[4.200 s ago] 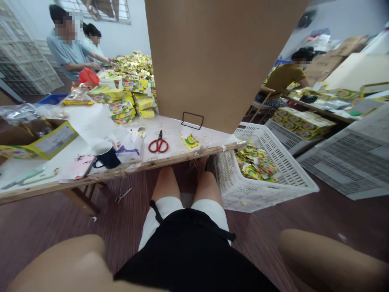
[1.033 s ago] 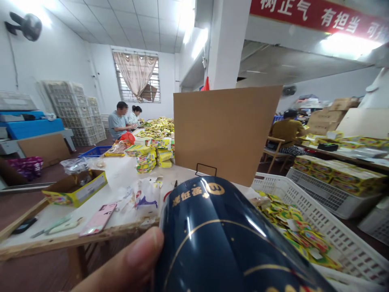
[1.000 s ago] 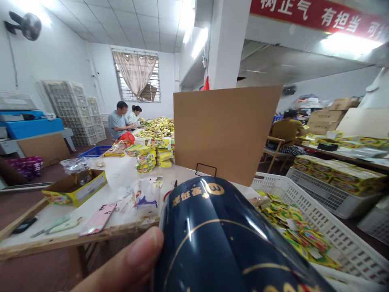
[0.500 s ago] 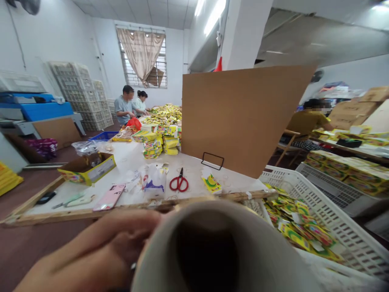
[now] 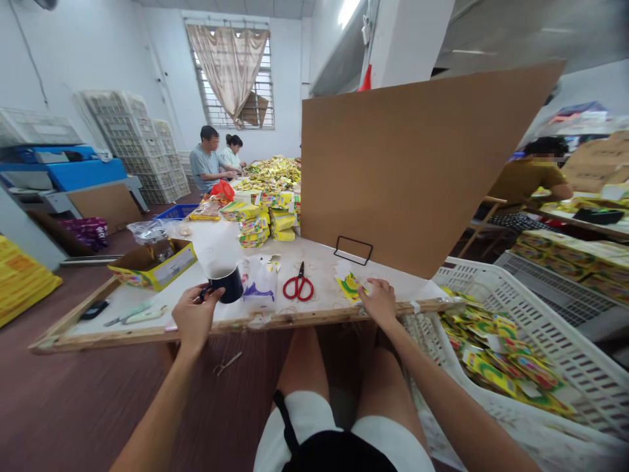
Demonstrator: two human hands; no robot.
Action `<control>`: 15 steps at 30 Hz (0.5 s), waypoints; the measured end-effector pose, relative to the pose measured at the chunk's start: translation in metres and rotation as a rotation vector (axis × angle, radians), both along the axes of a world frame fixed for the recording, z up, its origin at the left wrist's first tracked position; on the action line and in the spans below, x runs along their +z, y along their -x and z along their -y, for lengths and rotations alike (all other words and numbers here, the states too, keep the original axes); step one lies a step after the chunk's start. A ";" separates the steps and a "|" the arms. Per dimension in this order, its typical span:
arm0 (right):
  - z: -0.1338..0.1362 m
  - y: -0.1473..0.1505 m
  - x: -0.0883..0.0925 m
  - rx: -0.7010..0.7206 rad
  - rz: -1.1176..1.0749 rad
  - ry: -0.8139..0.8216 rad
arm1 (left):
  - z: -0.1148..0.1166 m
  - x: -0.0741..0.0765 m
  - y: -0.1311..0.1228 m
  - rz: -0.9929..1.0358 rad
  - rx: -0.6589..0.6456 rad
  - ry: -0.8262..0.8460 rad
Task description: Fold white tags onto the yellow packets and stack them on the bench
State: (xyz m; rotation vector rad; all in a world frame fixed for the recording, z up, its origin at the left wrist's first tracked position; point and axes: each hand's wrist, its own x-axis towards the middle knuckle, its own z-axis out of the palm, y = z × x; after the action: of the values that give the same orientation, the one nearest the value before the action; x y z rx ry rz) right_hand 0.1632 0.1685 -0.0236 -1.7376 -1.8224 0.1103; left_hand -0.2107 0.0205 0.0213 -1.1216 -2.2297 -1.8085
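Observation:
My left hand [image 5: 196, 313] is closed around the handle of a dark blue mug [image 5: 227, 286], holding it over the near edge of the white table. Pale, blurry plastic lies behind the mug. At the right of the table, my right hand [image 5: 379, 301] has its fingers apart, thumb side at a small yellow-and-green packet [image 5: 348, 288]. Whether the thumb presses on the packet I cannot tell. Between the hands lie red-handled scissors [image 5: 298, 287] and a clear plastic pack with purple print [image 5: 259, 285].
A large cardboard sheet [image 5: 393, 177] stands upright behind a black wire stand [image 5: 353, 250]. Stacked yellow boxes [image 5: 254, 226] are farther back. A white crate [image 5: 555, 328] of packets is at right, an open yellow carton [image 5: 157, 272] at left. Several people sit farther off.
The mug, close before the camera earlier, has come down to the table edge in my left hand. My right hand now shows at the yellow packet. The view has tilted down.

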 end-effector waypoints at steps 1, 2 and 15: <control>-0.008 0.002 -0.004 -0.032 0.019 0.032 | -0.007 -0.012 0.007 -0.010 0.014 0.008; -0.014 0.003 -0.008 -0.058 0.038 0.065 | -0.012 -0.023 0.012 -0.019 0.029 0.017; -0.050 0.011 -0.034 -0.158 0.137 0.354 | -0.026 -0.087 0.039 -0.085 0.127 0.146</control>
State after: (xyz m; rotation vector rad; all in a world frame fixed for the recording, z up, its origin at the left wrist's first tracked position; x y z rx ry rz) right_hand 0.1518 0.2189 -0.0573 -2.1755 -1.8362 0.2688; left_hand -0.2501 0.0469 -0.0661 -1.0318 -2.3567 -1.5429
